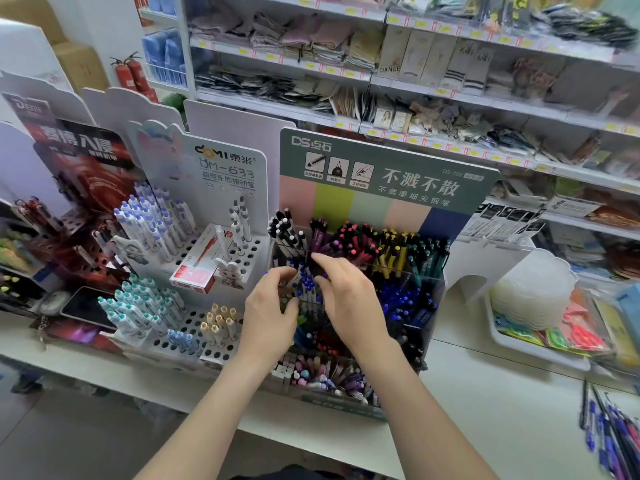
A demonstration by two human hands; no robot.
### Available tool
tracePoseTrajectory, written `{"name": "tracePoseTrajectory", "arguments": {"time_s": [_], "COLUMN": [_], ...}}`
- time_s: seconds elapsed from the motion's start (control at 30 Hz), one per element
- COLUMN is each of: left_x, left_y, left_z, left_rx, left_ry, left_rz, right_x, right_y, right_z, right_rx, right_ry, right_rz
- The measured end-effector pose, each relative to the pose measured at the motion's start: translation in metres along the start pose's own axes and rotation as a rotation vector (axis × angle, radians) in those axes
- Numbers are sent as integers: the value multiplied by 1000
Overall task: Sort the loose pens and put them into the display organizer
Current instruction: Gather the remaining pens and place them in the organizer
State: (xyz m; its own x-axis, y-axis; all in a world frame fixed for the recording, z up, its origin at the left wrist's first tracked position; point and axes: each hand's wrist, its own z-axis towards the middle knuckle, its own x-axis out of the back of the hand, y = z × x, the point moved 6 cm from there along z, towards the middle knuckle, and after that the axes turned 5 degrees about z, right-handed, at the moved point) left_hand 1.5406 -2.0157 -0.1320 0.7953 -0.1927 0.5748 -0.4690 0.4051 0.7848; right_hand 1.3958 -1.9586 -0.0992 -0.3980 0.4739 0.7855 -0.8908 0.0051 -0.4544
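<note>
Fingers (282, 274) beside blue-capped pens (306, 285), clear organizer (437, 289)

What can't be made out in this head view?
All head view.
- Whether the left hand holds any blue-capped pens: its curled fingers hide the contact.
- Organizer compartments under the right hand: covered by it.
- Loose pens, lower right: blurred, cut off by the edge.
</note>
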Motion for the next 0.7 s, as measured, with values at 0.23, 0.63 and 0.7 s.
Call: {"name": "tracePoseTrajectory", "arguments": {"time_s": [0.23,0.63,0.7], "left_x": [0,-71,-94], "left_y": [10,75,91], "left_z": [-10,-49,-61], "left_rx": [-36,-185,-257], "left_ry": [101,-388,-505], "left_rz": [-19,-182,-121], "right_x": [-10,61,72], "right_y": [-11,66,93], "right_z": [-31,-140,-169], "right_rx": [32,-557,-690], "right_ry": [98,-44,-153], "right_rz": [-236,222,185]}}
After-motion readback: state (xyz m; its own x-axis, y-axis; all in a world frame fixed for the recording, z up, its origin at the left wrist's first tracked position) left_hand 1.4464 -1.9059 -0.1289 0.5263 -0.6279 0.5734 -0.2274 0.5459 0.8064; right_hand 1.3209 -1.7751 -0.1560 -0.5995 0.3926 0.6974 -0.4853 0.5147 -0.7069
